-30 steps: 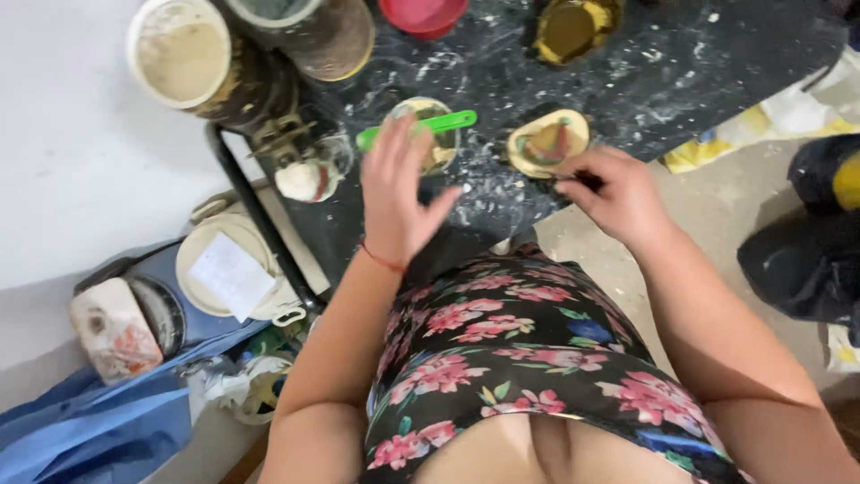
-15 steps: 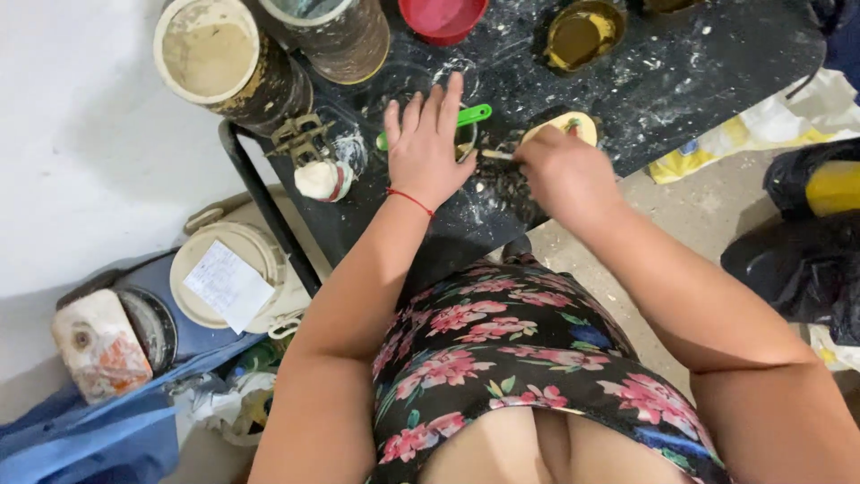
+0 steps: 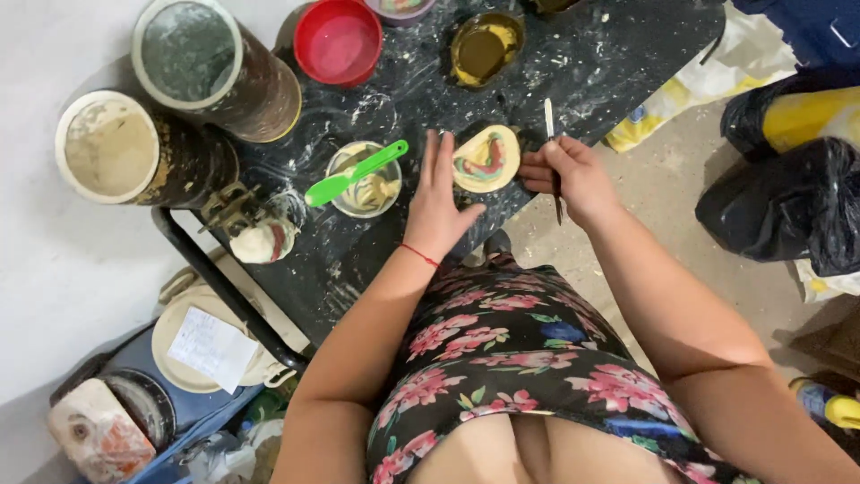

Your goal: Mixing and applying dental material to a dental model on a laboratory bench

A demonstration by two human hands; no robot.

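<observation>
The left hand (image 3: 439, 202) lay flat on the black, paint-spattered bench (image 3: 618, 54), its fingers (image 3: 430, 152) straight and slightly spread, clamped on nothing, with its thumb side just beside a small round dish (image 3: 486, 159) that held swirls of cream, red and green. The right hand (image 3: 569, 175) sat on the other side of that dish, its fingers closed around a thin stick (image 3: 551, 134) whose pale end pointed away from the person while the dark end stuck out below the hand. The dish rested near the bench's front edge, between the two hands. To the left of the left hand stood a small cup (image 3: 363, 179) of marbled cream paint with a bright green spatula (image 3: 354, 175) lying across it. Farther left, a small jar (image 3: 262, 240) with whitish and red contents sat near the bench's corner. Along the far side stood a red bowl (image 3: 338, 40), a dish of yellow-brown liquid (image 3: 485, 47), and two large cans (image 3: 112, 148) (image 3: 210, 63) crusted with dried paint. Below the bench, on the left, lay a round cream lid (image 3: 184, 345) with a slip of white paper (image 3: 213, 348) on it. A black bag (image 3: 788, 202) sat on the floor to the right. The person wore a dark floral top (image 3: 511, 358) and a red thread on the left wrist.
</observation>
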